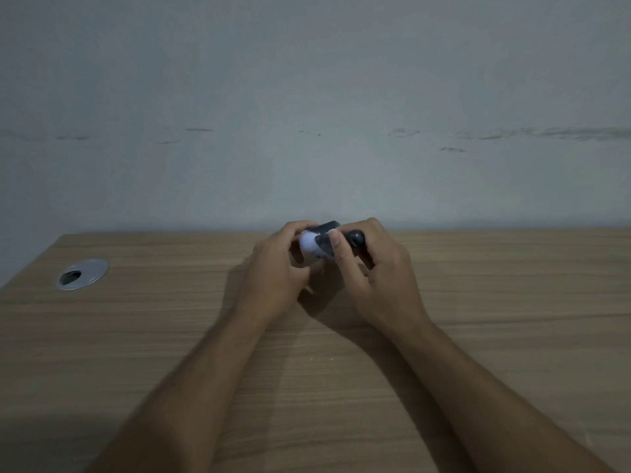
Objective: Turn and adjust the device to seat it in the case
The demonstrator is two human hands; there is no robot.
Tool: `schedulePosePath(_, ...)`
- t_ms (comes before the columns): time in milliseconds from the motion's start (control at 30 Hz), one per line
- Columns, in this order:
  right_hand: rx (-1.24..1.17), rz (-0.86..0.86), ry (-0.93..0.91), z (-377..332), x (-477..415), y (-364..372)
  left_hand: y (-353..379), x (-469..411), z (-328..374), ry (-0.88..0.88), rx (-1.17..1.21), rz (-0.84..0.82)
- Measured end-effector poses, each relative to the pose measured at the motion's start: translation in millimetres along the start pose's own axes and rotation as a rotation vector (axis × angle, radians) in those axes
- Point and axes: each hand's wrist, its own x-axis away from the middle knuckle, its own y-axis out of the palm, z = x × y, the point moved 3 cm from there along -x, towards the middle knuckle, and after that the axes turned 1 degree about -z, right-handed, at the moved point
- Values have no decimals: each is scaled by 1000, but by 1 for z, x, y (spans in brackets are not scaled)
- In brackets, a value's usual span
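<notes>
Both hands meet above the far middle of the wooden desk (478, 302); the left hand (276, 268) curls its fingers around a small white-and-dark object (312, 245), and the right hand (372, 268) pinches its dark end with thumb and bent fingers. A silver cable grommet (83, 273) sits well apart at the desk's left; what the object is cannot be told.

Matt wood-grain desk (478, 302) — shiny metal grommet (83, 273) — scuffed wall (307, 97).
</notes>
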Motion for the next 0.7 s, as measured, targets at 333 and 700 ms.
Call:
schedulePosePath(333, 113, 158, 155, 15, -5, -17, -1, 4, 20, 211, -134, -35)
schedulePosePath(700, -11, 96, 8, 6, -4, -6, 0, -3, 7, 225, -183, 28)
